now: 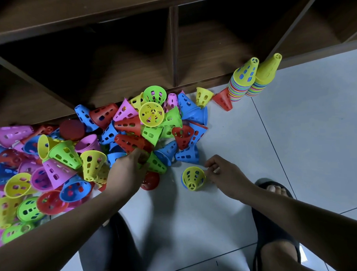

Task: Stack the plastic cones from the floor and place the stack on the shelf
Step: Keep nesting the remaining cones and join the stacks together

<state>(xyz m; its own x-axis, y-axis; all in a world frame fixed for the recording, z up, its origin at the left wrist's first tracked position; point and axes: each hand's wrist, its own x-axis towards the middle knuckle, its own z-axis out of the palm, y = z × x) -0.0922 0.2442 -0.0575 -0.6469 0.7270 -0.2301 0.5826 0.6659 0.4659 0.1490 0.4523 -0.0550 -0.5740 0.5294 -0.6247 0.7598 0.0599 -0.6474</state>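
A heap of perforated plastic cones point(104, 142) in red, blue, green, yellow and pink covers the floor at left and centre. My left hand point(128, 172) reaches into the heap, its fingers curled round a green cone point(157, 163) beside a red one. My right hand point(224, 174) pinches the rim of a yellow cone point(192, 178) lying on its side on the tile, with a blue rim showing behind it. Two tall stacks of cones point(251, 81) stand on the floor against the wooden shelf point(174, 45).
The dark wooden shelf unit spans the top, its lower cubbies open in front of me. My two feet in dark slippers point(275, 223) stand on pale floor tiles point(306, 129). A red cone point(223, 99) and a yellow cone point(203, 96) lie near the stacks.
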